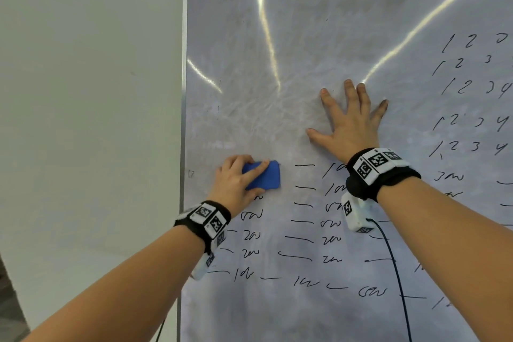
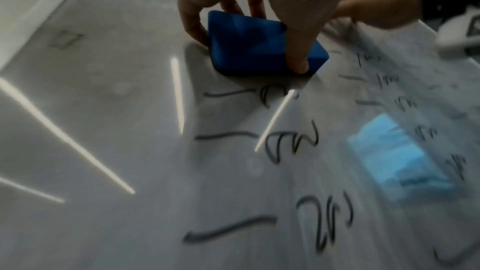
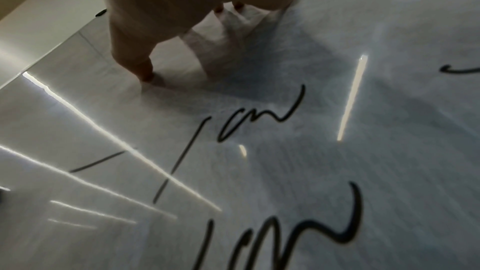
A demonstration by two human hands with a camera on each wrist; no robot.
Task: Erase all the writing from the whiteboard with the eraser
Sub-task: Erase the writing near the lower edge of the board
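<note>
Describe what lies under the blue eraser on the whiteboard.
The eraser, held by the left hand, sits flat against the whiteboard. Black writing shows just below it; any marks beneath its pad are covered.

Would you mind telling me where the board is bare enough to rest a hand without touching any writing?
Bare: the smudged stretch of whiteboard above the eraser and left of the right hand, up along the frame. Crowded: rows of writing below both hands and the numbers at right.

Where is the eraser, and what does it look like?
Find the big whiteboard, then its left edge. The left hand holds the eraser there, above rows of black writing. It is the only solid blue block on the board.
</note>
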